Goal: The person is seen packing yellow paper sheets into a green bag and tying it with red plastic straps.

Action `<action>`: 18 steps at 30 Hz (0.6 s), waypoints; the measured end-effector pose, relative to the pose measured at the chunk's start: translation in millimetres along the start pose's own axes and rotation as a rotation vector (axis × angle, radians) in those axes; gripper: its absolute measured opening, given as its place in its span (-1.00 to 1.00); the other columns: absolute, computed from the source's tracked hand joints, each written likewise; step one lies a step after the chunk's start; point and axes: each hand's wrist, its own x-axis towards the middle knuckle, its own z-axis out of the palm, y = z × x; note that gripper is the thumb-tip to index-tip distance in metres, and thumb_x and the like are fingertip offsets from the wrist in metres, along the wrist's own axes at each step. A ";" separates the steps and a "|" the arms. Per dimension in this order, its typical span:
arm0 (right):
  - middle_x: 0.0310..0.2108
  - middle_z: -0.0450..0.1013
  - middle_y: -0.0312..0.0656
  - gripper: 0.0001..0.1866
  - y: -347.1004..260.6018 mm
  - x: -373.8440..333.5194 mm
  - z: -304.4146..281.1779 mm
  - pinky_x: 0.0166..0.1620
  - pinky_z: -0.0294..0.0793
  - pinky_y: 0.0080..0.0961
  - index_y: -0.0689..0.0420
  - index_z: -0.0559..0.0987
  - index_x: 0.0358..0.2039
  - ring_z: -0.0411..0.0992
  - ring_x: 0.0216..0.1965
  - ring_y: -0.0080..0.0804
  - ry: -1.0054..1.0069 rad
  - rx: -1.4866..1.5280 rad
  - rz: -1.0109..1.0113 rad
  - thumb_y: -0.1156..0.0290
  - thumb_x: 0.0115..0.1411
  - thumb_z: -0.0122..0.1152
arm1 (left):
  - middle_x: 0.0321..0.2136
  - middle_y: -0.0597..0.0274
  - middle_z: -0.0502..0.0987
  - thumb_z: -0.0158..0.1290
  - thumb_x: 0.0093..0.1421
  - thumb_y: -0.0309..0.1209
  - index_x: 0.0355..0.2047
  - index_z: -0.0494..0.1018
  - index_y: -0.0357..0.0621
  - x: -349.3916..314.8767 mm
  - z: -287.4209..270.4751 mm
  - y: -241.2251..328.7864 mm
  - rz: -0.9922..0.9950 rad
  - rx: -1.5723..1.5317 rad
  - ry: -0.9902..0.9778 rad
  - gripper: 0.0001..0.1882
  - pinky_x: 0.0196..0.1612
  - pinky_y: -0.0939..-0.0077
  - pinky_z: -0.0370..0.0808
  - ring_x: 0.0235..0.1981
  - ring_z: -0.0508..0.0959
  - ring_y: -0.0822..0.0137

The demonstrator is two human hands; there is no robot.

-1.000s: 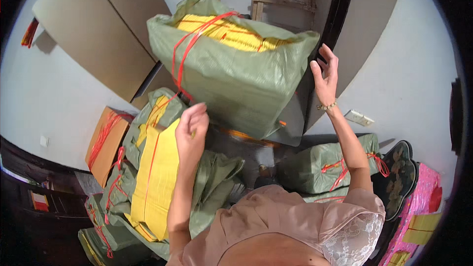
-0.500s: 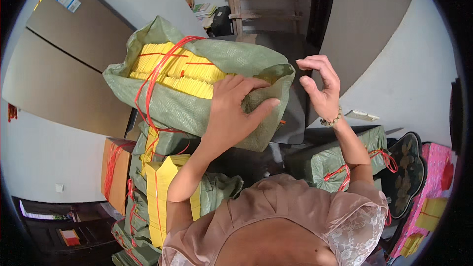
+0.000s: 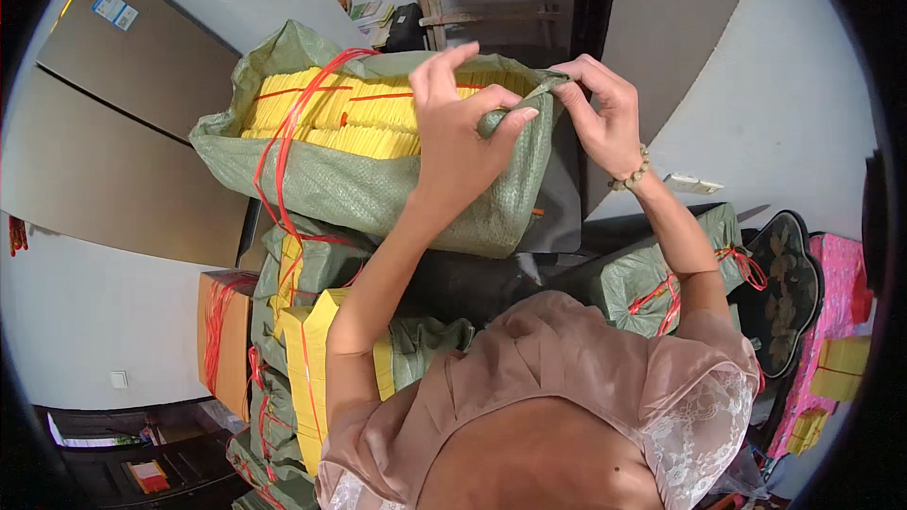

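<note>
A green woven sack (image 3: 378,194) lies with its top open before me, packed with rows of yellow paper bundles (image 3: 378,140) tied with thin red bands. At its right end, my right hand (image 3: 609,113), with a beaded bracelet on the wrist, pinches the far corner of the sack's rim. My left hand (image 3: 463,123) reaches over the near side. Its thumb and index finger close on a fold of the rim, while the other fingers stick up over the paper. Red plastic string (image 3: 293,123) loops across the sack's left part.
Below left stand more yellow paper stacks (image 3: 312,359) and a cardboard box (image 3: 225,340) with red string. Another tied green sack (image 3: 638,288) sits at right, near a dark chair back (image 3: 777,297). A fridge (image 3: 123,132) stands left, a wooden ladder (image 3: 487,14) behind.
My right hand has moved from the air beside the sack onto its corner and closed there. My left hand has risen and lifted the rim. More yellow paper shows at the right end.
</note>
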 end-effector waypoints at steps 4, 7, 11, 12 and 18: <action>-0.46 0.47 -0.17 -0.91 0.8 8.0 -6.4 -0.31 0.40 -0.55 0.29 0.58 -0.35 0.44 -0.42 -0.40 -0.070 0.056 0.002 0.54 0.14 0.18 | -0.24 0.18 0.57 0.28 -0.04 -0.43 -0.43 0.54 -0.12 10.7 3.0 -8.9 0.015 -0.122 -0.191 -0.84 0.15 0.07 0.21 -0.04 0.47 0.14; -0.48 0.45 -0.18 -0.92 2.9 9.6 -7.3 -0.31 0.39 -0.56 0.29 0.57 -0.37 0.41 -0.43 -0.43 -0.111 0.128 0.037 0.54 0.14 0.19 | -0.35 0.17 0.60 0.27 -0.04 -0.47 -0.44 0.50 -0.16 13.0 5.5 -13.9 -0.032 -0.218 -0.356 -0.83 0.20 0.05 0.19 -0.14 0.54 0.18; -0.37 0.46 -0.22 -0.83 21.1 10.0 -12.9 -0.22 0.38 -0.58 0.27 0.55 -0.29 0.40 -0.34 -0.51 -0.184 0.298 0.146 0.49 0.10 0.27 | -0.51 0.21 0.56 0.22 0.02 -0.52 -0.41 0.50 -0.24 16.0 10.5 -4.0 -0.258 -0.331 -0.355 -0.86 -0.06 0.33 0.43 -0.38 0.57 0.29; -0.27 0.47 -0.22 -0.70 28.8 9.2 -13.6 -0.13 0.39 -0.59 0.25 0.54 -0.19 0.41 -0.25 -0.52 -0.231 0.414 0.239 0.46 0.05 0.34 | -0.55 0.18 0.54 0.19 0.02 -0.53 -0.39 0.51 -0.25 16.6 10.9 -0.3 -0.397 -0.376 -0.335 -0.87 -0.18 0.40 0.48 -0.42 0.58 0.23; 0.19 0.19 -0.09 0.16 37.3 -10.7 16.0 0.28 0.10 -0.35 0.18 0.16 0.26 0.16 0.24 -0.24 -0.402 0.502 0.141 0.20 -0.34 0.64 | -0.47 0.32 0.57 0.16 0.07 -0.66 -0.37 0.53 -0.34 17.1 12.0 12.8 -0.458 -0.338 -0.272 -0.90 -0.27 0.65 0.45 -0.39 0.48 0.60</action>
